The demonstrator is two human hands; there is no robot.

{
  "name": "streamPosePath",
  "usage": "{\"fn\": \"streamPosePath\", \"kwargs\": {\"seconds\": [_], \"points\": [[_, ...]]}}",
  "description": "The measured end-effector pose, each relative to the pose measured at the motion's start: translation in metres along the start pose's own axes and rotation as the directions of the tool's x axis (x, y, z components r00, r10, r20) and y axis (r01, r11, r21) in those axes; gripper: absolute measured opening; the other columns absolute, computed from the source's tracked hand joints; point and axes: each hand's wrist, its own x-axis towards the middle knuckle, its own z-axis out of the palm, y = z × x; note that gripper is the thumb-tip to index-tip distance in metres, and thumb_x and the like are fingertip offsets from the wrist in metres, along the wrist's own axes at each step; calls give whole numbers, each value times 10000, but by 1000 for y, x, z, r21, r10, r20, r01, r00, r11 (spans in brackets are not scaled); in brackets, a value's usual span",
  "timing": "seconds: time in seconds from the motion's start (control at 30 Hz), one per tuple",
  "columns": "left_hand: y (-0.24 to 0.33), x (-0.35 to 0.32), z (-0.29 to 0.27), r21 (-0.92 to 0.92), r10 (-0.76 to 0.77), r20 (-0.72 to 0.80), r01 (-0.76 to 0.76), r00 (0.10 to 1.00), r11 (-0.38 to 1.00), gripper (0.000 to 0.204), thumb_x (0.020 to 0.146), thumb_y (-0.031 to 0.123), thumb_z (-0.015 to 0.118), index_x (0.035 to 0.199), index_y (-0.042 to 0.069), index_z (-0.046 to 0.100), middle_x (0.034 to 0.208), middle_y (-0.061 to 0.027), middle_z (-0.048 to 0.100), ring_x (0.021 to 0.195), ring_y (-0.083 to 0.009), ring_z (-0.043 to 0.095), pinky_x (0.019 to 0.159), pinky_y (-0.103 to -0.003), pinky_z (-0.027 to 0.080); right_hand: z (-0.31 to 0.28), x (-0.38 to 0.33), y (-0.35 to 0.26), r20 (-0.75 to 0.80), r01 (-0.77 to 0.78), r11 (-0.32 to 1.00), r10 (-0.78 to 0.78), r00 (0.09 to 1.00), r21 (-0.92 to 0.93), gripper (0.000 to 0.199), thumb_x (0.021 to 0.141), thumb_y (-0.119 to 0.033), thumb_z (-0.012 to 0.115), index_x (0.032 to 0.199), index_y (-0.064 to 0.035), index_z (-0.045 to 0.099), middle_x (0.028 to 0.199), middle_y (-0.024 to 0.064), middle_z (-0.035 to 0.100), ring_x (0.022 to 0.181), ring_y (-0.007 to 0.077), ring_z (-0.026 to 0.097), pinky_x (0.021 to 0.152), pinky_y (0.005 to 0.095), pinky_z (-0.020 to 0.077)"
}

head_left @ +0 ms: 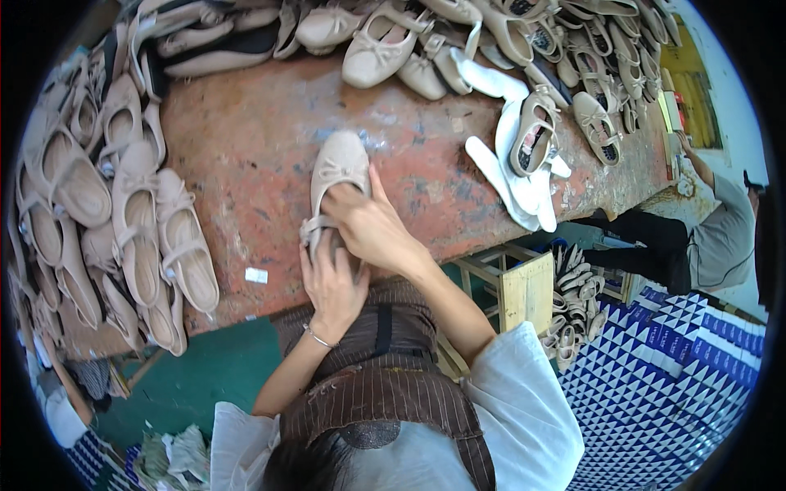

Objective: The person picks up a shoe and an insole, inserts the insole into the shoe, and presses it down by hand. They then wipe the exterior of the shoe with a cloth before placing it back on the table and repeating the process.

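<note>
A beige flat shoe with a small bow and a strap [337, 166] lies toe-away on the worn reddish workbench [254, 139]. My right hand [370, 227] presses down inside the shoe's opening, fingers on the insole area. My left hand [332, 282], a thin bracelet on its wrist, grips the heel end and the strap from below. Both hands are on this one shoe, right at the bench's near edge.
Rows of matching beige shoes [135, 221] crowd the bench's left side and far edge [385, 45]. White insoles [508, 176] and a strapped shoe lie to the right. A wooden stool [512, 282], stacked shoes [573, 307], blue patterned boxes [679, 368] and a seated person [712, 237] are to the right.
</note>
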Motion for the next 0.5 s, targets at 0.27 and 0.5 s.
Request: {"fn": "streamPosePath", "kwargs": {"seconds": [0.27, 0.5], "points": [[-129, 72, -213, -18, -54, -412, 51, 910, 999, 206, 879, -52, 583, 1073, -50, 655, 1234, -169, 657, 969, -198, 624, 880, -323, 491, -92, -86, 98, -543, -654, 544, 376, 751, -526, 410, 822, -46, 655, 1230, -58, 615, 1128, 168, 592, 1049, 347, 563, 906, 456, 442], [-146, 203, -397, 633, 289, -749, 513, 596, 580, 352, 945, 262, 653, 1216, 38, 645, 1118, -153, 696, 996, -310, 660, 857, -379, 505, -123, -61, 98, -643, -691, 650, 389, 659, -315, 128, 911, -82, 570, 1019, -45, 628, 903, 143, 604, 863, 327, 595, 768, 447, 437]]}}
